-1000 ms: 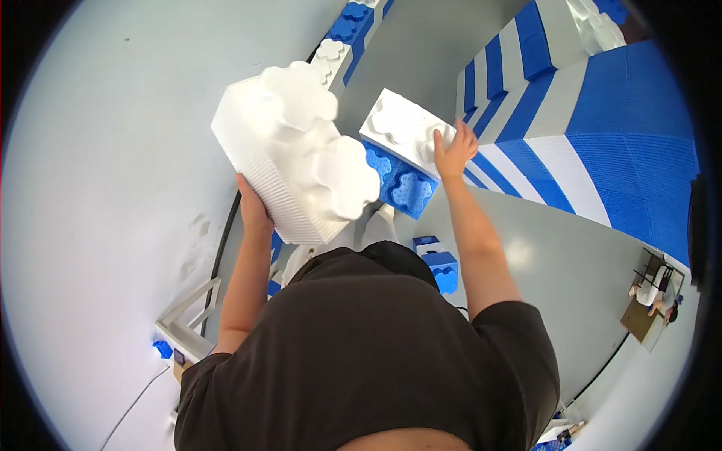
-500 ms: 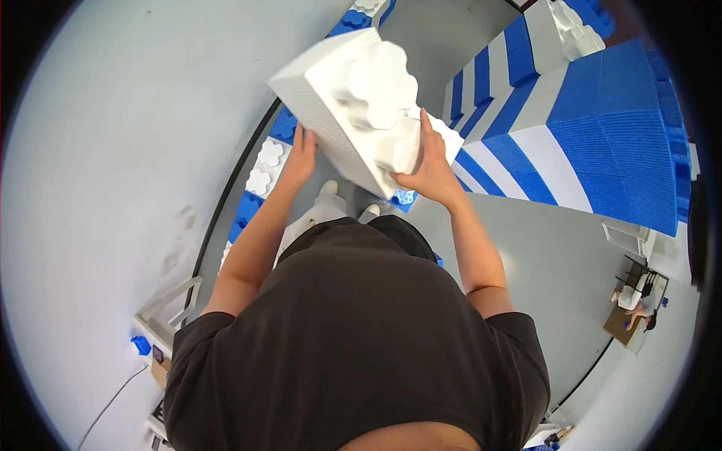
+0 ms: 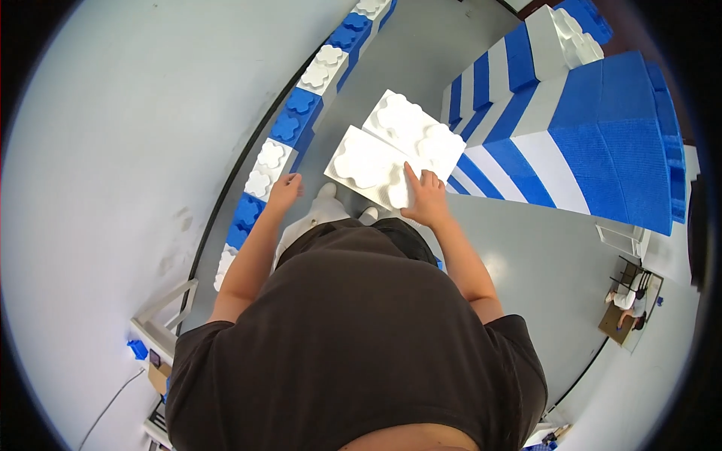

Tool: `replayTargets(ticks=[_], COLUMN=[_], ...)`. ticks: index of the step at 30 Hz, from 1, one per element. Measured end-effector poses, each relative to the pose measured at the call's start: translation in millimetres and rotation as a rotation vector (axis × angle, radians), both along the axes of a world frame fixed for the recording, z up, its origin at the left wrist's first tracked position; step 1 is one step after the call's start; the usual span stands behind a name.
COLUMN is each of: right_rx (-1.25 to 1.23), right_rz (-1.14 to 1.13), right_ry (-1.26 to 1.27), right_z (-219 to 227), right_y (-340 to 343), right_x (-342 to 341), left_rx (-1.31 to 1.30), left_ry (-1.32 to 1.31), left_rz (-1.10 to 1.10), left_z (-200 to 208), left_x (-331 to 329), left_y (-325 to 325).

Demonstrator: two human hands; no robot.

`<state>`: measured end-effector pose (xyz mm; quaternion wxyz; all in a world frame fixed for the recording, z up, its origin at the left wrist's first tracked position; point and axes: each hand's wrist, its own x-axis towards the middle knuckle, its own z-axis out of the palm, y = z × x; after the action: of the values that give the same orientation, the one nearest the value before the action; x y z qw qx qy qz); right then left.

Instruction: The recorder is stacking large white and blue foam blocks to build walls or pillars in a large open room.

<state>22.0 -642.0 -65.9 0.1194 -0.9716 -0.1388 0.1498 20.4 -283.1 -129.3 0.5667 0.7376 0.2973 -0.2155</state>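
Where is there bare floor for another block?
The grey floor is open between the right forearm and another person's desk; a second patch lies past the two white blocks, between the low block row and striped stack. Crowded: around those two blocks, with the right hand on the nearer, shoes close by.

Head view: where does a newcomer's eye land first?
Two white studded blocks appear side by side at centre, the right hand at the nearer one. A striped blue-and-white block stack stands upper right. A blue-and-white block row follows the left wall.
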Motion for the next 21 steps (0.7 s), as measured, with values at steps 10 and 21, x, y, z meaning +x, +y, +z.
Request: replayTargets(ticks=[10, 21], right_rx=[-0.073, -0.176], right_rz=[-0.073, -0.109], right_ry=[0.05, 0.245], right_z=[-21, -14], right_y=[-10, -3], right_x=[-2, 22], left_rx=[-0.067, 0.412], left_ry=[-0.142, -0.443], left_rz=[-0.2, -0.868], left_z=[9, -2], left_x=[31, 66], left_y=[-21, -91])
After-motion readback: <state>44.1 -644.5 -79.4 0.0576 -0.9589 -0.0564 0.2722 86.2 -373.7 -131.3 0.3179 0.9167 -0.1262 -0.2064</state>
